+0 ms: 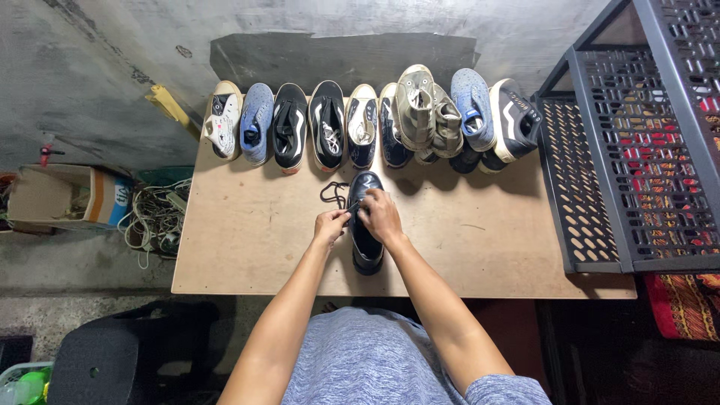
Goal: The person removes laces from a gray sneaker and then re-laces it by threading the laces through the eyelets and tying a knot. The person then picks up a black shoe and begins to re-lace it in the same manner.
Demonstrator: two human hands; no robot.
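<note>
Lacing: dark shoe [366,225] mid-table [247,255], row of shoes [375,120] behind; left hand [331,224] pinches black lace [334,192], right hand [382,215] grips upper; best kept taut, eyelets even

It looked like a shoe-repair workshop: a row of worn shoes [367,124] lined the upper centre on a plain wooden table [247,247], bare concrete wall [112,45] behind, black perforated rack [630,150] at right.

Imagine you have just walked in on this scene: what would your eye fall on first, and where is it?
First, the two hands, left hand and right hand, meeting over a dark shoe at the middle of the brown table, working its black lace. Next, the row of shoes lined up along the table's far edge. On the right stands a black perforated rack.
</note>
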